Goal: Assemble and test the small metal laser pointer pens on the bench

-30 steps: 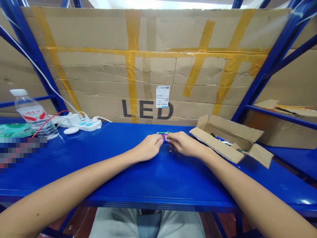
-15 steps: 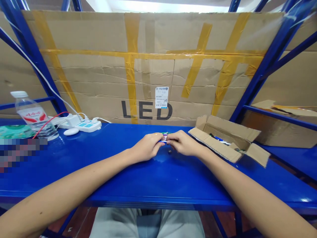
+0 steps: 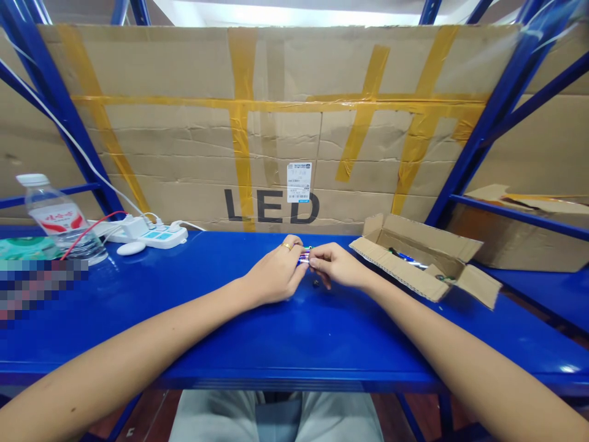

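Observation:
In the middle of the table, my left hand (image 3: 278, 270), with a ring on one finger, has its fingers closed around the left end of a small bundle of shiny coloured rods (image 3: 304, 258). Purple, blue and green show on them; their exact kind is too small to tell. My right hand (image 3: 338, 265) pinches the right end of the same bundle between thumb and fingers. Just below the fingertips, a small dark round piece (image 3: 315, 283) lies on the blue table (image 3: 294, 337). Most of the bundle is hidden by the fingers.
An open cardboard box (image 3: 396, 270) with blue and silver pieces inside stands to the right. At left are a water bottle (image 3: 64, 224), a white power strip (image 3: 165, 237) with cables and a white oval object (image 3: 131, 248). A large taped carton (image 3: 184, 153) backs the table.
My left hand has turned and shifted slightly, its fingers reaching further over the bundle, and its ring now shows clearly. My right hand has stayed at the right end, fingers slightly rearranged.

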`<state>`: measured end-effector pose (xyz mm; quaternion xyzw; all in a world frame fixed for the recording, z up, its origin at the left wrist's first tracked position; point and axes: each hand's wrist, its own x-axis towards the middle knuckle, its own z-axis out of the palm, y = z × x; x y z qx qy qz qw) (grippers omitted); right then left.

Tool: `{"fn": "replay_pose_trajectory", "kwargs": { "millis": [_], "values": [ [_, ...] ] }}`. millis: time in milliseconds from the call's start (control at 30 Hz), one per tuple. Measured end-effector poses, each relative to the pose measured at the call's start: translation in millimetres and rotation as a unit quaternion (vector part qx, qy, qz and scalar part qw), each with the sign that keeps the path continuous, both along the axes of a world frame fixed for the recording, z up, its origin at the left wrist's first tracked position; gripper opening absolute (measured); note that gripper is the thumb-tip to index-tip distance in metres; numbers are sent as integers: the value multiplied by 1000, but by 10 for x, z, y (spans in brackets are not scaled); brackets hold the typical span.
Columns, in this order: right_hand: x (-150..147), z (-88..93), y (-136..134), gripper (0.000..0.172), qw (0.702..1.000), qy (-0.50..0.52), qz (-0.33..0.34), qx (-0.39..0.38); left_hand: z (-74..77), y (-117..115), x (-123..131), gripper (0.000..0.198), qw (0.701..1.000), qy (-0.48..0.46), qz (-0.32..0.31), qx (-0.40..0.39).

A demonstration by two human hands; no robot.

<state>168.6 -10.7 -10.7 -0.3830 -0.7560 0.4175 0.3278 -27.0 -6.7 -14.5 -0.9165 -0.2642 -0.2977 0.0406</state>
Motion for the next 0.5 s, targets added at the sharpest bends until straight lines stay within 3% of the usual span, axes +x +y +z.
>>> {"fn": "replay_pose_trajectory", "kwargs": {
  "millis": [133, 233, 367, 500],
  "values": [
    [-41, -11, -31, 24, 994, -54, -40, 84, -57, 73, 18, 22, 1000, -17, -2, -22],
    [-65, -28, -39, 23, 994, -49, -48, 85, -63, 94, 19, 19, 999, 2, 17, -31],
    [-87, -55, -19, 20, 999, 5, -35, -8, -21, 39, 10, 15, 996, 49, 66, -35],
    [-81, -79, 16, 18, 981, 122, 3, -149, -5, 3, 5, 9, 998, 47, 48, -16]
  ]
}}
